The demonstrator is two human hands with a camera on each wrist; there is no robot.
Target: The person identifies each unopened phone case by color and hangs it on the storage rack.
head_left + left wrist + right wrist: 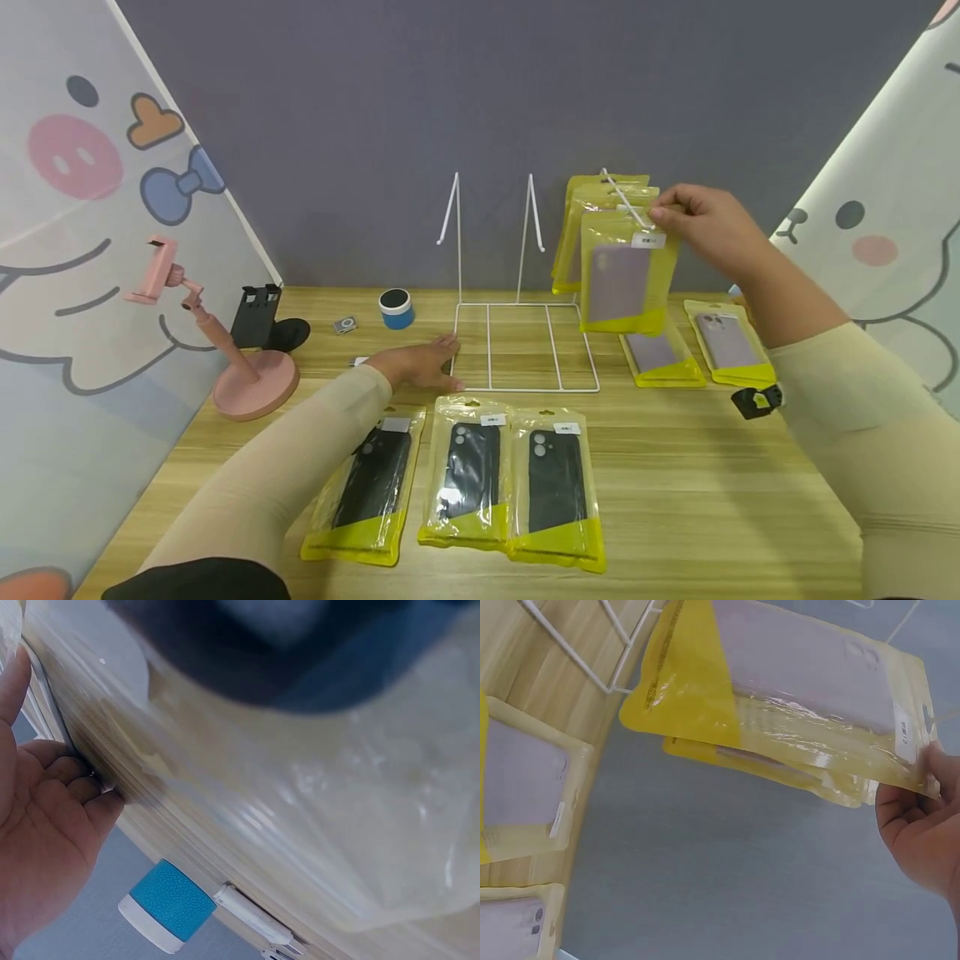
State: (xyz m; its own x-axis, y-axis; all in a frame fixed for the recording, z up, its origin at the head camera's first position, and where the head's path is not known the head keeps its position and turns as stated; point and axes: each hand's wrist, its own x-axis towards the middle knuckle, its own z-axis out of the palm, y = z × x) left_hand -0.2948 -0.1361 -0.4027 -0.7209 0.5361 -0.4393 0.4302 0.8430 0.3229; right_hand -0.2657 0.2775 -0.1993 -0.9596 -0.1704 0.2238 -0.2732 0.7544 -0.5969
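Yellow-edged clear plastic: the pouch (626,275) with a lilac phone case hung at upper right of the head view, in front of two like pouches on the far-right hook of the white wire rack (525,333). My right hand (705,221) pinched its top edge by the hang hole. I judged it light, floppy and slick; the case inside gives some stiffness, so the reinforced top strip by the hole looked the safest hold. My left hand (420,367) lay flat, fingers relaxed, holding nothing, at the rack's left base corner on the wooden counter (675,483). The two middle hooks stood bare, with open air in front of them. Three dark-case pouches (480,483) lay lower centre, two lilac ones (693,346) right of the rack.
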